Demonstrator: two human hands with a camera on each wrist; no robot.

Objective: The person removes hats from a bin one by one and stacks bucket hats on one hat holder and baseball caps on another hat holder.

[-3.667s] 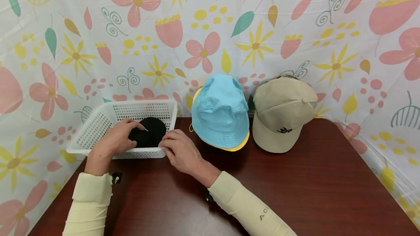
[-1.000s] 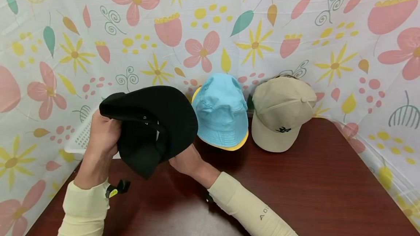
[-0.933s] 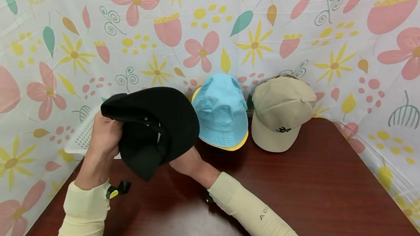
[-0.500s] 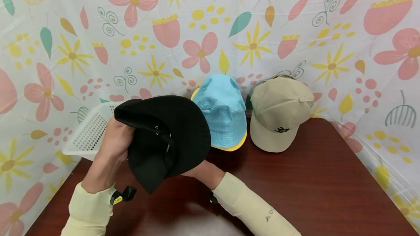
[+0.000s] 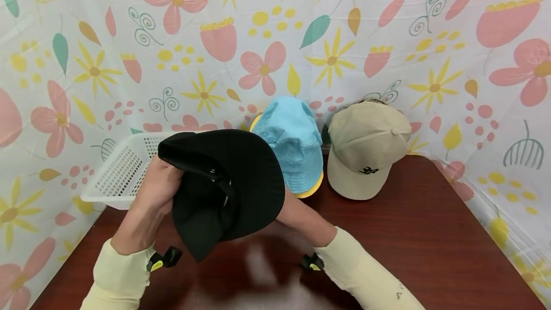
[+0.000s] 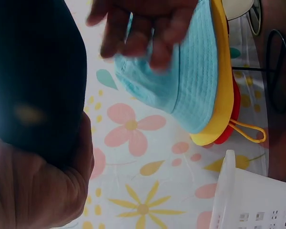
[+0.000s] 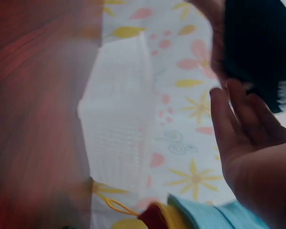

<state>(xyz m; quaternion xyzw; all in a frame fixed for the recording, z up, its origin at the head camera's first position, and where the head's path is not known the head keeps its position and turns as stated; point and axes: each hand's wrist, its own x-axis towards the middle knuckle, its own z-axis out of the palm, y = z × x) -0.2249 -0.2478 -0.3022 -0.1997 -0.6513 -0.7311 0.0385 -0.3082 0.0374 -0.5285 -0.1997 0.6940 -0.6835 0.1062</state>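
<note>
A black cap [image 5: 254,181] is held up above the front of the table, its inside and back strap facing the head camera. My left hand [image 5: 161,181] grips it by its left edge; in the left wrist view the thumb lies along the dark fabric. White lettering shows on the cap [image 7: 262,47] in the right wrist view. My right hand [image 7: 257,148] is beside the cap with its fingers extended and a visible gap from it in the left wrist view. From the head, the cap hides most of that hand.
A white plastic basket [image 5: 109,195] stands at the table's back left. A light blue bucket hat [image 5: 297,142] sits over yellow and red ones at the back, next to a beige cap [image 5: 370,142]. A black wire stand [image 6: 276,71] shows below the hats. Floral cloth hangs behind.
The black cap was lifted out of the basket by my left hand, then moved slightly right and toward me. Lately my right hand has shifted to the right, away from the cap.
</note>
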